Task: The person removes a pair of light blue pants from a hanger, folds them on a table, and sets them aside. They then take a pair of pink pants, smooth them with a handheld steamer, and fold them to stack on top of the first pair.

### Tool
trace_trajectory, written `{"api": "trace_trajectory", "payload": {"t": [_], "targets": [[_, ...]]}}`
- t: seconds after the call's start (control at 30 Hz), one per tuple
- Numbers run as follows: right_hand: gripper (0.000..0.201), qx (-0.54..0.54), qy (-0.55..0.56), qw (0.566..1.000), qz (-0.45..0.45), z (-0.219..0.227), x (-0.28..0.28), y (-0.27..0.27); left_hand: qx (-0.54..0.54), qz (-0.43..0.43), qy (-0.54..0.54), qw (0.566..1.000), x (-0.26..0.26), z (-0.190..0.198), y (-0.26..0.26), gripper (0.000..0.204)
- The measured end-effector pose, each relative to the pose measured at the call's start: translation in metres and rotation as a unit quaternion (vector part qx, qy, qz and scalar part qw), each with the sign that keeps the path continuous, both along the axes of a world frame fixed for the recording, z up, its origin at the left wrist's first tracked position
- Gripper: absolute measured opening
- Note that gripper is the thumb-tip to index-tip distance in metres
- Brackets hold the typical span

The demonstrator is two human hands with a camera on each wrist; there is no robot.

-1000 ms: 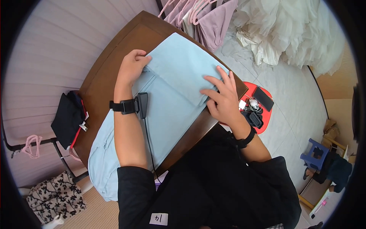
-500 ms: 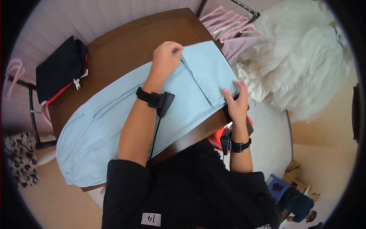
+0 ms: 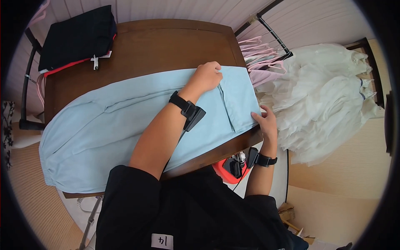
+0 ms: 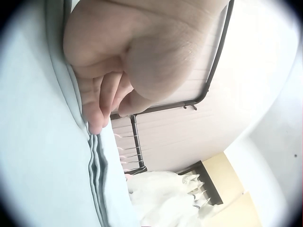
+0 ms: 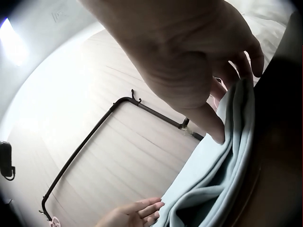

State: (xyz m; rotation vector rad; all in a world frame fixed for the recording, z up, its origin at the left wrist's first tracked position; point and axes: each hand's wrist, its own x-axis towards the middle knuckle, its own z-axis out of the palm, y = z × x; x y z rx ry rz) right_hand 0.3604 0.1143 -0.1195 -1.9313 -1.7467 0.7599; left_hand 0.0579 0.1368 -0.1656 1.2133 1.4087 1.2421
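Light blue trousers (image 3: 125, 121) lie lengthwise along the front of a brown wooden table (image 3: 179, 46). Their right end is folded back in a wide flap, and a gathered edge shows at the lower left. My left hand (image 3: 207, 77) pinches the flap at its far corner with bent fingers; in the left wrist view its fingertips (image 4: 96, 124) sit right at the layered edges. At the near right corner rests my right hand (image 3: 267, 121). Its thumb lies on the cloth and the other fingers reach past the end, as the right wrist view also shows.
A folded black garment (image 3: 79, 37) with red edging and a white tag sits at the table's back left. Pink hangers (image 3: 266, 58) hang on a black rack beyond the right end, near white tulle dresses (image 3: 316, 104). A red stool (image 3: 229, 171) bears small devices below the front edge.
The head view has swung, bringing the whole table into sight. The left hand stays at the flap's far corner. My right hand has gone from fingers spread on the flap to the end corner.
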Motion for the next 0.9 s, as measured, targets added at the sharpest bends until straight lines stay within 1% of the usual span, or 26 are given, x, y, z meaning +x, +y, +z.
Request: {"api": "trace_trajectory", "payload": {"t": [0.03,0.1,0.13,0.2,0.23,0.3,0.33,0.4,0.43,0.5,0.53,0.6,0.63,0.67,0.7,0.73,0.77,0.8,0.83,0.9], "targets": [[0.058,0.0,-0.001,1.0,0.001,-0.001,0.003,0.004,0.0,0.001,-0.001,1.0,0.0,0.0,0.0,0.032],[0.05,-0.029,0.066,0.996,0.06,-0.001,0.008,0.01,0.002,-0.008,0.004,1.0,0.0,0.0,0.0,0.034],[0.05,-0.03,0.065,0.996,0.06,-0.002,0.011,0.013,0.002,-0.007,0.003,1.0,0.001,0.0,0.0,0.034],[0.038,-0.048,0.042,0.996,0.061,0.002,0.009,0.013,-0.005,0.008,0.015,1.0,0.001,0.002,-0.001,0.04],[0.038,-0.048,0.042,0.996,0.061,0.003,0.009,0.011,-0.005,0.007,0.015,1.0,0.001,0.001,0.0,0.04],[0.03,-0.032,0.214,0.976,0.028,0.006,-0.001,0.004,-0.006,0.014,0.005,1.0,0.0,-0.001,0.003,0.046],[0.03,-0.032,0.215,0.976,0.029,0.008,-0.005,0.0,-0.006,0.015,0.005,1.0,0.0,-0.003,0.004,0.046],[0.022,-0.025,0.388,0.921,0.006,0.023,-0.022,-0.014,-0.059,-0.007,-0.089,0.994,-0.003,0.005,0.001,0.05],[0.022,-0.026,0.389,0.921,0.005,0.028,-0.026,-0.017,-0.061,-0.008,-0.089,0.994,-0.004,0.009,0.0,0.05],[0.022,0.011,0.402,0.915,0.038,0.034,-0.032,-0.024,-0.08,-0.034,-0.129,0.988,-0.007,0.014,-0.001,0.053],[0.022,0.009,0.403,0.915,0.035,0.037,-0.036,-0.029,-0.083,-0.036,-0.128,0.988,-0.007,0.016,-0.003,0.053],[0.02,0.048,0.331,0.939,0.08,0.044,-0.047,-0.041,-0.084,-0.038,-0.165,0.982,-0.008,0.019,-0.005,0.058],[0.02,0.047,0.332,0.939,0.079,0.05,-0.057,-0.05,-0.086,-0.039,-0.164,0.982,-0.009,0.022,-0.006,0.058],[0.02,0.104,0.244,0.956,0.125,0.058,-0.072,-0.062,-0.094,-0.06,-0.18,0.977,-0.012,0.024,-0.006,0.062],[0.019,0.159,0.154,0.96,0.169,0.065,-0.085,-0.073,-0.102,-0.08,-0.197,0.972,-0.015,0.025,-0.007,0.066],[0.02,0.191,0.112,0.948,0.228,0.069,-0.097,-0.081,-0.104,-0.081,-0.195,0.972,-0.018,0.027,-0.008,0.066],[0.023,0.241,0.082,0.927,0.276,0.06,-0.101,-0.088,-0.117,-0.081,-0.226,0.964,-0.02,0.029,-0.01,0.07],[0.025,0.253,0.05,0.91,0.324,0.06,-0.108,-0.096,-0.13,-0.08,-0.257,0.954,-0.023,0.032,-0.012,0.073],[0.026,0.264,0.019,0.89,0.371,0.06,-0.117,-0.104,-0.131,-0.081,-0.255,0.954,-0.027,0.036,-0.014,0.073],[0.028,0.293,-0.035,0.842,0.451,0.056,-0.13,-0.117,-0.17,-0.075,-0.317,0.93,-0.037,0.043,-0.02,0.079]]}}
